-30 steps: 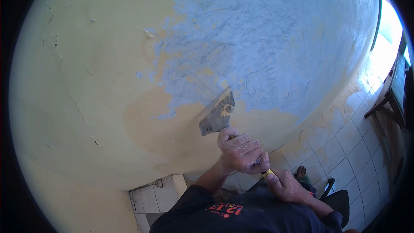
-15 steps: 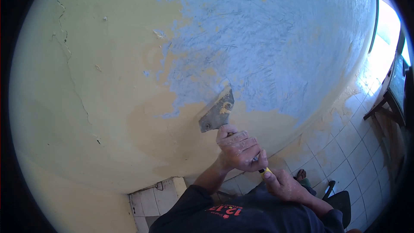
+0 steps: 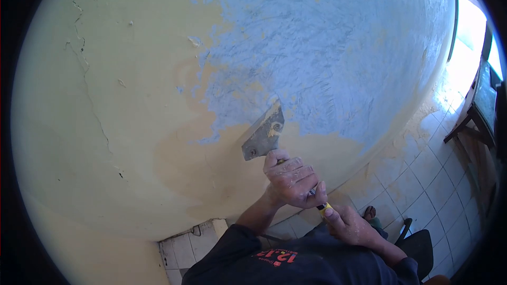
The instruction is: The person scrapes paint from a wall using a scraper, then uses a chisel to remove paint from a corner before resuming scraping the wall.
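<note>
A long-handled paint scraper (image 3: 262, 136) leans with its wide grey blade against the wall (image 3: 132, 126). Bits of pale scraped paint cling to the blade around its bolts. My left hand (image 3: 292, 180), dusty with powder, wraps the shaft just below the blade. Lower down, my right hand (image 3: 349, 226) is closed around the yellow-and-black end of the handle. The blade's upper corner meets the lower border of a blue patch (image 3: 296, 47), where yellowish paint is off; much of the handle is hidden by my fingers.
A crack (image 3: 90, 84) runs down the left of the wall. White floor tiles (image 3: 422, 179) with scraped debris lie to the right. A black chair (image 3: 417, 250) stands behind my right arm, and a wooden-framed table (image 3: 478, 111) at far right.
The scraper blade and both hands keep nearly the same place; the blade has shifted very slightly up and left. The view has turned a little.
</note>
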The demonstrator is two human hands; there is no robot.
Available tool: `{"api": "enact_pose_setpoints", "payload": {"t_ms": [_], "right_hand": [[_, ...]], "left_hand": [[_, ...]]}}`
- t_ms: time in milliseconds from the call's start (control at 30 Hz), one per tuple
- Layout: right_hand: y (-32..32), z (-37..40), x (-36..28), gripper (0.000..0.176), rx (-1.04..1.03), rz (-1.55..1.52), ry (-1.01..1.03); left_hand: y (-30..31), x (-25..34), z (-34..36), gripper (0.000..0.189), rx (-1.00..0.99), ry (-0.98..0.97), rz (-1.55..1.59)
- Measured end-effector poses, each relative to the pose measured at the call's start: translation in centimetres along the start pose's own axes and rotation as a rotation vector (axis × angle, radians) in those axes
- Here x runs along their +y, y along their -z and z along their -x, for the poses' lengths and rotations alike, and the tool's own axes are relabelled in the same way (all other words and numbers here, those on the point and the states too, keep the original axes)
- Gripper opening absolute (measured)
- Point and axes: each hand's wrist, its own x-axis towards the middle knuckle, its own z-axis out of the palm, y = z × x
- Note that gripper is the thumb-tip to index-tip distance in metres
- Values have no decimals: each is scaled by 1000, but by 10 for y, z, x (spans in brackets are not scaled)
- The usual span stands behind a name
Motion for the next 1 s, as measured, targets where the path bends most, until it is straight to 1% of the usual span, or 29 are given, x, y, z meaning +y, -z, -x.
{"api": "enact_pose_setpoints", "payload": {"t_ms": [33, 67, 100, 133, 167, 233, 300, 333, 400, 500, 533, 600, 633, 700, 733, 800, 833, 900, 933, 1000], "right_hand": [[2, -3, -7, 57, 12, 2, 6], [5, -7, -17, 56, 5, 89, 41], [6, -8, -23, 56, -11, 174, 70], [4, -6, -28, 56, -21, 171, 63], [2, -4, -33, 55, -19, 157, 72], [5, -6, -35, 54, 5, 157, 112], [4, 0, -12, 51, 2, 166, 89], [3, 1, -1, 51, 2, 164, 91], [2, 4, 14, 50, 10, 115, 72], [6, 5, 3, 49, -50, 78, -7], [6, 4, 3, 49, -52, 83, -10], [4, 1, 1, 65, -29, 70, 56], [3, -2, -2, 65, -32, 71, 56], [2, -5, -9, 65, -27, 91, 81], [3, -7, -17, 65, -30, 89, 76], [8, -9, -34, 65, -59, 110, 73], [7, -8, -35, 65, -57, 109, 73], [8, -9, -34, 63, -6, 150, 93], [8, -7, -30, 63, 6, 143, 101], [7, 1, -14, 46, 18, 146, 138]], "left_hand": [[0, -2, -1, 25, 12, -11, -11], [3, -5, -7, 25, 10, -12, -5], [8, -10, -18, 28, 80, -32, -46], [12, -12, -22, 31, 150, -48, -95], [15, -10, -19, 31, 146, -45, -101], [15, -9, -18, 32, 105, -78, -107], [10, 0, -2, 25, 21, -27, -63], [5, 4, 3, 25, 19, -28, -64], [-2, 10, 11, 25, -50, 28, 13], [2, 10, 11, 25, -116, 46, 1], [2, 9, 10, 25, -112, 51, 1], [1, 6, 9, 25, -65, 34, 8], [1, 3, 7, 25, -65, 36, 5], [3, -1, 2, 25, 21, 42, 40], [5, -4, -4, 25, 19, 48, 40], [12, -8, -15, 25, 83, -9, -36], [15, -7, -15, 25, 83, -11, -35], [18, -6, -18, 25, 5, 8, -72], [15, -4, -16, 25, 4, -7, -67], [5, 2, -7, 25, 54, 6, -16]]}}
